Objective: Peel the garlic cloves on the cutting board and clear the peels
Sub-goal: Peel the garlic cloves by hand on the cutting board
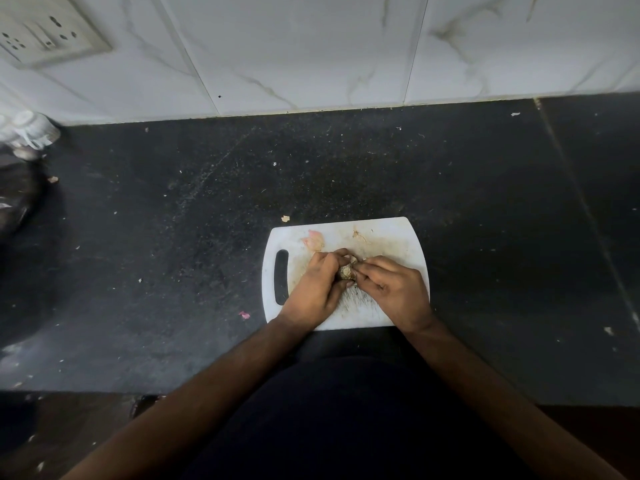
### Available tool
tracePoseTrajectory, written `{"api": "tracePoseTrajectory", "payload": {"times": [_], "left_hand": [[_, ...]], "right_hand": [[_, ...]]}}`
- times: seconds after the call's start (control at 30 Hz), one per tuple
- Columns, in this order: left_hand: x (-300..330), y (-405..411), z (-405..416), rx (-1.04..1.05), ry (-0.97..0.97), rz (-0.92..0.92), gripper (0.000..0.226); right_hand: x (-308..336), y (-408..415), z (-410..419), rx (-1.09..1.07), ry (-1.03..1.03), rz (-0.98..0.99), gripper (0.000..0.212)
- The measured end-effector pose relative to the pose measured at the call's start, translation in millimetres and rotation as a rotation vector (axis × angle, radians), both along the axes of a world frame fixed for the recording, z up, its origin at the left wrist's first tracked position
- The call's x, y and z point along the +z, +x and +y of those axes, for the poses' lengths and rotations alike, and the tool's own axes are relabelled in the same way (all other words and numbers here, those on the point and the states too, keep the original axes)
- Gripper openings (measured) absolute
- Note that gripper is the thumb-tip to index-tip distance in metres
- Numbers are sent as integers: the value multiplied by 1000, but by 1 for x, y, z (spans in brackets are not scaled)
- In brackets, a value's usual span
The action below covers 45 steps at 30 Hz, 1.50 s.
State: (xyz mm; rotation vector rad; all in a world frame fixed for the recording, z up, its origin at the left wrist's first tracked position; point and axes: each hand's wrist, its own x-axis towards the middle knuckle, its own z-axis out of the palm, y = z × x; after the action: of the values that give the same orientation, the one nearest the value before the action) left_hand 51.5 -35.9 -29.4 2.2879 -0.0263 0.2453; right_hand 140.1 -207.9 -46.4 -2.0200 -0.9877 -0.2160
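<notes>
A white cutting board (pixel 388 237) with a handle slot on its left lies on the dark counter. Over its middle, my left hand (pixel 317 289) grips a garlic piece (pixel 347 270) with papery skin, fingers curled round it. From the right, my right hand (pixel 394 289) pinches the same garlic with its fingertips. Pinkish peels (pixel 313 240) lie at the board's far left corner. A small dry scrap (pixel 358 235) rests near the far edge. Most of the garlic is hidden by my fingers.
The black stone counter (pixel 485 202) is speckled with peel bits, one (pixel 285 218) just beyond the board and a pink one (pixel 244 315) to its left. A marble-tiled wall (pixel 311 46) with a socket plate (pixel 45 32) stands behind. Dark objects (pixel 17 188) sit far left.
</notes>
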Motion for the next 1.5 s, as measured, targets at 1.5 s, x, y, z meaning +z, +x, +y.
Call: {"api": "tracePoseTrajectory", "payload": {"times": [1.5], "left_hand": [[-1,2,1,77,-78,16,31]], "right_hand": [[11,7,2,56,44,238,15]]}}
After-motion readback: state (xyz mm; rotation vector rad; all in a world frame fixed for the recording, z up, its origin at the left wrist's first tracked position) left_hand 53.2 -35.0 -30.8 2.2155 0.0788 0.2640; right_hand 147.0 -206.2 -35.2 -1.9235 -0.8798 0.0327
